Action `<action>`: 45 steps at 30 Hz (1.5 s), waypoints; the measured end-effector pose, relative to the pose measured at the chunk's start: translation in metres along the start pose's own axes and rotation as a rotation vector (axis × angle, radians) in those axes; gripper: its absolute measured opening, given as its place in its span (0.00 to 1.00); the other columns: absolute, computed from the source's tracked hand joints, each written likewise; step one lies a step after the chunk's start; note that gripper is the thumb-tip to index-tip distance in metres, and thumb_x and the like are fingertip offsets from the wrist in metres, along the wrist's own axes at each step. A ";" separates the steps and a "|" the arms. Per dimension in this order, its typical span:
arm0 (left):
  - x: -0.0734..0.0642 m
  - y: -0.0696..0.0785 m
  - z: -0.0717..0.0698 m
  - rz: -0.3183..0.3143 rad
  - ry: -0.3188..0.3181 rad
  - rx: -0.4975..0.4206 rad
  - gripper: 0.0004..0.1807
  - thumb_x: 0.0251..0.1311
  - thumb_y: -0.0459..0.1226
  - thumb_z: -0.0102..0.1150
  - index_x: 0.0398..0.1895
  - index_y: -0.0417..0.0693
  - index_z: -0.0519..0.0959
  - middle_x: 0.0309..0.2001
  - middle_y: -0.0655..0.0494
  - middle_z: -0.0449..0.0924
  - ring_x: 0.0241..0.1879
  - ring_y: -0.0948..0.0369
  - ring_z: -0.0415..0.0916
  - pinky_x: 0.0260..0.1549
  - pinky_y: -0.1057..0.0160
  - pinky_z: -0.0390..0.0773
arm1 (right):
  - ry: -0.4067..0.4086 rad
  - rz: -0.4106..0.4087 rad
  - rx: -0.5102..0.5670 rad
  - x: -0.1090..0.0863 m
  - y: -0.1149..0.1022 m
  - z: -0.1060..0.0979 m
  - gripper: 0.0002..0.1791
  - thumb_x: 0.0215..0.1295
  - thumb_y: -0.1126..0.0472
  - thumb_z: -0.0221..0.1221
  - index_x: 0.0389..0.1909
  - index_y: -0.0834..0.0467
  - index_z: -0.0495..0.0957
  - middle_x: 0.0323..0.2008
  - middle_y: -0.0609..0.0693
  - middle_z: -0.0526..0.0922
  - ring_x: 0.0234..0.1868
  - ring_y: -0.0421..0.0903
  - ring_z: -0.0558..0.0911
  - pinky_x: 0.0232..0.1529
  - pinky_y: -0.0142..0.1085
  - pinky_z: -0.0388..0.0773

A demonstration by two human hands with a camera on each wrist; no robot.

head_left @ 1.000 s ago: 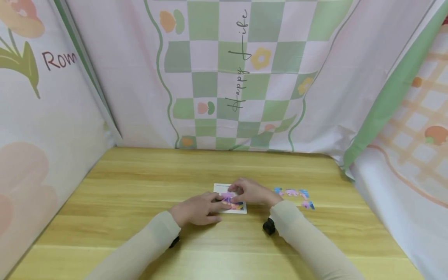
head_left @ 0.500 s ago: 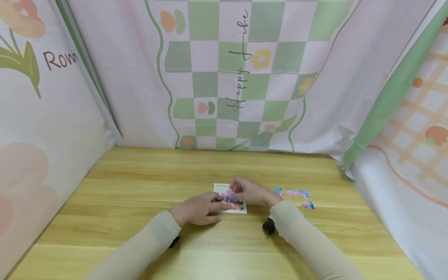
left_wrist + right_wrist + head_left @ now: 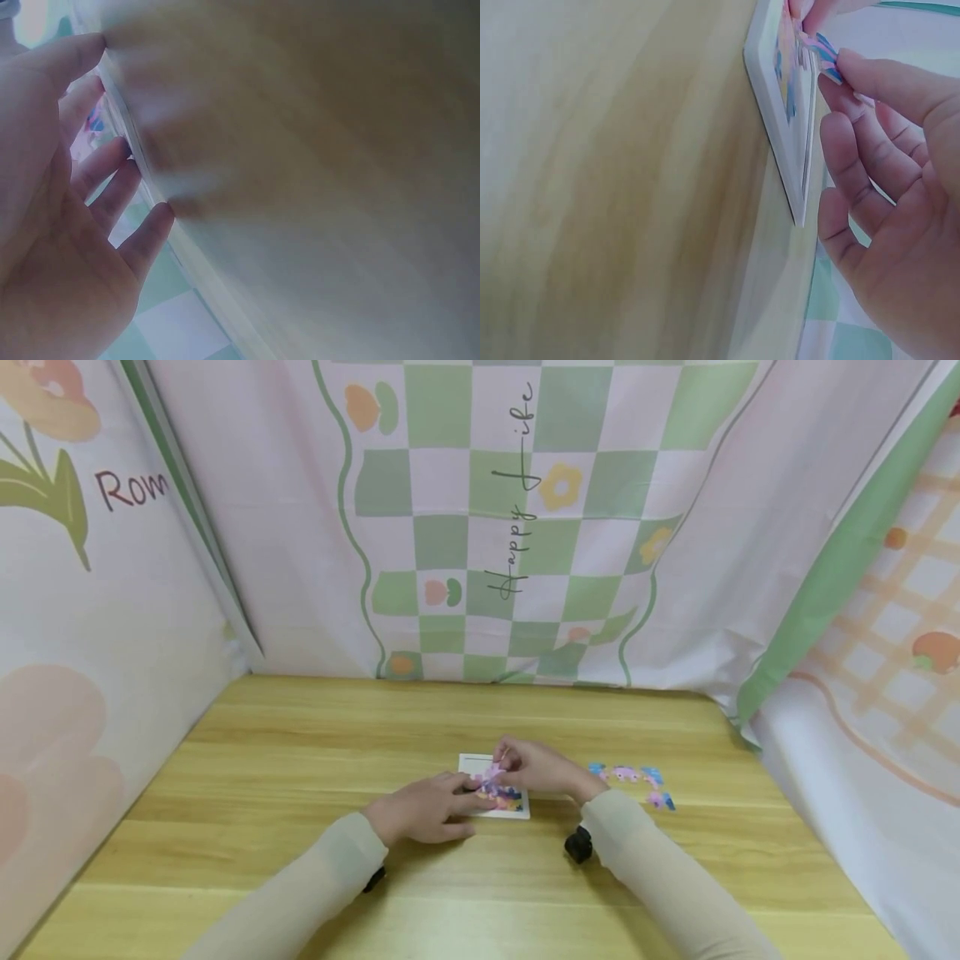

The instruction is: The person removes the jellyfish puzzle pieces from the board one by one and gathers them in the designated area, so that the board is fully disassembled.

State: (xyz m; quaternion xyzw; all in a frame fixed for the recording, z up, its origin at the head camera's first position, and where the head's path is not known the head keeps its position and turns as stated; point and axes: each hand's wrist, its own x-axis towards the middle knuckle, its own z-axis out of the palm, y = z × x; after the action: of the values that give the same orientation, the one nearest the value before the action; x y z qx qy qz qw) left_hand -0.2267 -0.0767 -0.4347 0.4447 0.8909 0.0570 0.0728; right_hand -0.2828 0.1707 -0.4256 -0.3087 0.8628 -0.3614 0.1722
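A small white puzzle tray lies on the wooden table, partly filled with colourful pieces. My right hand pinches a pink puzzle piece just above the tray. In the right wrist view the piece sits between fingertip and thumb, beside the tray's white rim. My left hand lies flat at the tray's left edge with straight fingers touching it. The left wrist view shows that hand against the blurred tray edge.
Several loose blue and pink puzzle pieces lie on the table to the right of the tray, with one more nearer me. Patterned cloth walls close in the table at the back and on both sides.
My right hand has lifted slightly off the tray with the pink piece pinched in its fingertips. The left hand has stayed in place.
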 end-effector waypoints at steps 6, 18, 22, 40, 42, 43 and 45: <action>0.000 0.000 0.000 0.015 0.011 -0.011 0.27 0.75 0.49 0.52 0.75 0.64 0.67 0.71 0.47 0.64 0.66 0.52 0.65 0.63 0.53 0.71 | 0.016 0.001 0.005 -0.008 0.007 -0.008 0.13 0.69 0.60 0.63 0.48 0.60 0.72 0.32 0.48 0.82 0.34 0.46 0.80 0.38 0.39 0.79; 0.001 -0.001 0.003 0.004 0.009 -0.022 0.28 0.74 0.49 0.52 0.75 0.65 0.66 0.74 0.50 0.61 0.70 0.51 0.61 0.68 0.52 0.65 | 0.047 0.060 0.053 -0.042 0.028 -0.035 0.12 0.70 0.59 0.64 0.46 0.59 0.73 0.31 0.50 0.81 0.30 0.46 0.78 0.32 0.35 0.76; 0.000 -0.001 0.003 0.004 0.007 -0.015 0.27 0.75 0.49 0.51 0.75 0.65 0.65 0.74 0.51 0.61 0.71 0.51 0.61 0.68 0.52 0.65 | 0.064 0.075 0.027 -0.057 0.037 -0.045 0.12 0.70 0.57 0.63 0.46 0.59 0.73 0.30 0.51 0.81 0.29 0.46 0.77 0.32 0.35 0.76; 0.001 0.000 0.003 0.020 0.026 -0.016 0.26 0.74 0.49 0.53 0.74 0.62 0.69 0.74 0.50 0.61 0.72 0.52 0.59 0.70 0.53 0.61 | 0.088 0.175 0.069 -0.130 0.071 -0.076 0.13 0.72 0.58 0.61 0.49 0.60 0.73 0.28 0.55 0.81 0.17 0.37 0.67 0.16 0.28 0.65; 0.000 0.000 0.002 0.025 0.030 -0.018 0.26 0.74 0.48 0.54 0.73 0.61 0.69 0.74 0.49 0.62 0.71 0.51 0.60 0.69 0.53 0.62 | 0.092 0.186 0.073 -0.136 0.075 -0.078 0.13 0.71 0.59 0.62 0.49 0.60 0.73 0.27 0.55 0.80 0.16 0.37 0.66 0.15 0.29 0.66; 0.000 0.000 0.002 0.026 0.031 -0.020 0.26 0.74 0.48 0.54 0.73 0.61 0.69 0.74 0.49 0.62 0.71 0.51 0.60 0.69 0.52 0.62 | 0.096 0.185 0.072 -0.139 0.078 -0.079 0.13 0.71 0.59 0.62 0.49 0.61 0.73 0.27 0.55 0.80 0.17 0.38 0.68 0.16 0.30 0.68; -0.001 0.000 0.002 0.028 0.034 -0.025 0.26 0.73 0.48 0.54 0.73 0.61 0.69 0.74 0.48 0.62 0.71 0.50 0.61 0.69 0.52 0.63 | 0.102 0.193 0.074 -0.143 0.082 -0.081 0.13 0.70 0.60 0.62 0.48 0.62 0.73 0.28 0.55 0.80 0.20 0.40 0.71 0.19 0.31 0.71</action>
State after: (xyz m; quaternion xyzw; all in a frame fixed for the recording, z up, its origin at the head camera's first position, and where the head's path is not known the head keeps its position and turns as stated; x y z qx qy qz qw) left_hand -0.2257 -0.0769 -0.4362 0.4549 0.8850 0.0768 0.0625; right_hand -0.2511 0.3511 -0.4195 -0.1987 0.8822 -0.3902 0.1735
